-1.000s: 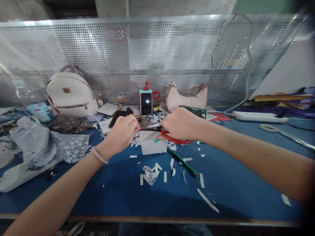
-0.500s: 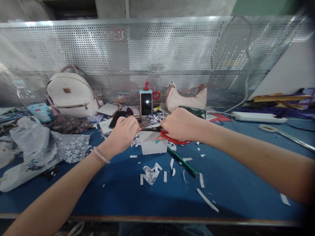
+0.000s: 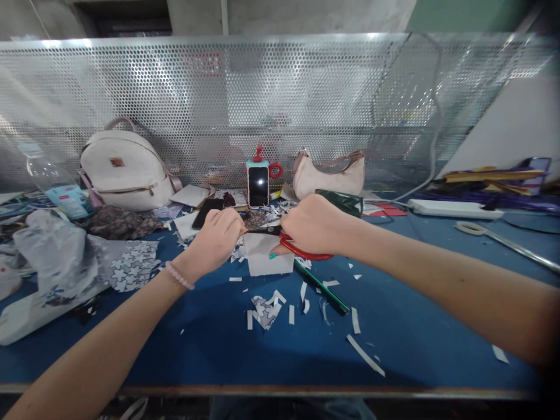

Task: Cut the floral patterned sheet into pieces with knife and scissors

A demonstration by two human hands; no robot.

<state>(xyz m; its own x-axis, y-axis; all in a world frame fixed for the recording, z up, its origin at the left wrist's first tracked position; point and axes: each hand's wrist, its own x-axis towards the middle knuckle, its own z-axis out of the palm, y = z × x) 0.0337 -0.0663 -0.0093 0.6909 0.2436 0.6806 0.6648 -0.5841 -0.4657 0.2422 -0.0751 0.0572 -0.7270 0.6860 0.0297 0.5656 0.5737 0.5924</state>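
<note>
Red scissors (image 3: 301, 249), white scraps (image 3: 266, 304), perhaps paper

You work at a blue table (image 3: 437, 303). On it lie white paper scraps (image 3: 268, 305), a green pencil (image 3: 324, 287), a white backpack (image 3: 125, 170), a pink handbag (image 3: 329, 173), patterned fabric (image 3: 126, 263) and a power strip (image 3: 455, 208).

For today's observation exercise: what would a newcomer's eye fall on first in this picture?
Mid-table, the right hand grips red-handled scissors against a white paper piece that the left hand holds. White paper scraps litter the blue table before them. Behind, a phone stands upright against the perforated metal screen.
</note>
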